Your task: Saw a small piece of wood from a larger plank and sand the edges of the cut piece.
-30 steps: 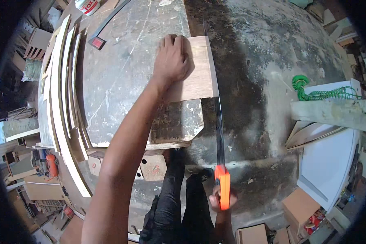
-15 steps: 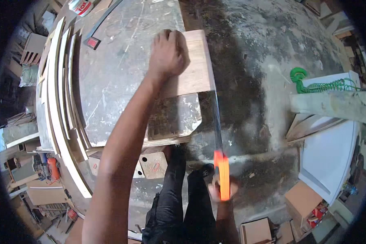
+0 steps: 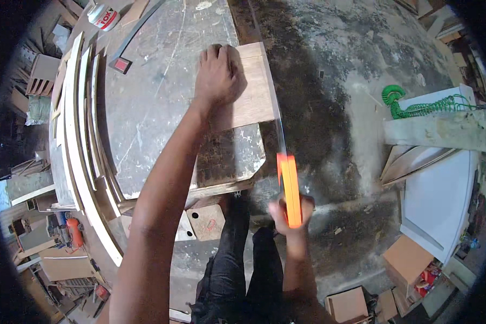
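My left hand, fingers bent, holds down a pale wooden board lying across the right edge of the scratched worktop. My right hand grips the orange handle of a hand saw. Its thin blade runs away from me along the board's right edge, partly hard to make out.
On the worktop lie long curved wood strips, a square and a white jar. To the right are a coiled green hose, white panels and a cardboard box. Drilled plywood pieces sit below the worktop's near edge.
My right hand and the saw have moved forward, away from me, so less blade shows between handle and board. My left hand stays on the board; the view has shifted slightly.
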A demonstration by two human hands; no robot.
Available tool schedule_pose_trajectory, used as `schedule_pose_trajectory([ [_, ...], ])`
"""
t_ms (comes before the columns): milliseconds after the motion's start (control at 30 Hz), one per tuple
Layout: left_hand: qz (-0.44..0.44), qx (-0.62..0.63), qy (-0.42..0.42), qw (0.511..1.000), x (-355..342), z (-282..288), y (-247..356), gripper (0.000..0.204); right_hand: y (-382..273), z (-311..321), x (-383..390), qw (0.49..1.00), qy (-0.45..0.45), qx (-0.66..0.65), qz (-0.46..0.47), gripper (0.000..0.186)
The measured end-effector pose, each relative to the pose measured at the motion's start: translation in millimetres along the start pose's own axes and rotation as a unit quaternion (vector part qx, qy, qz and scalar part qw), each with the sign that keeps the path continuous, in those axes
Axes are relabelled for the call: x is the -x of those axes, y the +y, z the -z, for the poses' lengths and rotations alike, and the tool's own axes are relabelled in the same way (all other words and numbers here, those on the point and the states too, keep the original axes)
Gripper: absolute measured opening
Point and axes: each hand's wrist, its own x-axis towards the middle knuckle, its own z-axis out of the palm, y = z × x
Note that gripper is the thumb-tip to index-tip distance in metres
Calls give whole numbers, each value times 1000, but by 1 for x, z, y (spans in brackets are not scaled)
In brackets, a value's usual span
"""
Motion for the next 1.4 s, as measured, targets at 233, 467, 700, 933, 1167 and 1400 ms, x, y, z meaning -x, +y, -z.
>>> schedule_pose_trajectory([
  [233,-40,10,60,997,2,7,-14,45,-12,26,97,985,2,-78,-156,18],
  [467,-18,36,-6,999,2,2,-1,56,3,-4,-11,990,6,-129,-53,21],
  [700,-48,7,54,997,3,15,-3,41,-11,7,68,981,32,-191,5,22],
  [933,-13,25,14,1000,2,4,-5,48,13,-4,28,997,30,-77,-1,26],
  [1167,-36,15,15,999,2,5,-9,50,-4,23,39,985,8,-147,-87,26],
  [1400,-50,8,13,999,2,7,-15,50,15,11,103,986,20,-155,-51,26],
])
